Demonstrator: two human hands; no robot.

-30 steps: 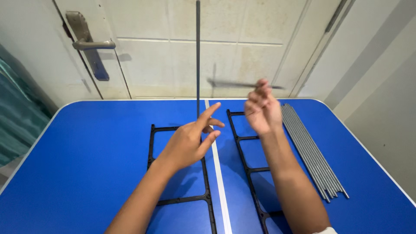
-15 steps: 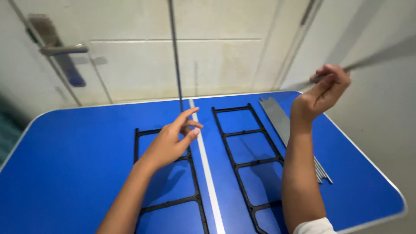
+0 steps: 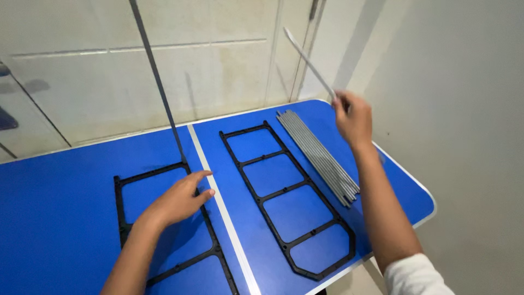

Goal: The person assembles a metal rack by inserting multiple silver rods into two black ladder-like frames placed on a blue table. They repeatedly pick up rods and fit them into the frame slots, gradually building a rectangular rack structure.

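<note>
Two black ladder-shaped frames lay flat on the blue bench point(image 3: 65, 180): the left frame point(image 3: 123, 188) at 7 o'clock, the right frame point(image 3: 286, 191) near the centre. One upright rod point(image 3: 158, 82) stood already in the left frame's far corner; I judged the work as only begun. The left hand point(image 3: 177, 199), fingers spread, pressed on that frame. The right hand point(image 3: 355, 117), at 2 o'clock, pinched a second, raised rod point(image 3: 308, 63). One bundle of grey rods point(image 3: 319, 155), too many to count, waited beside the right frame.
</note>
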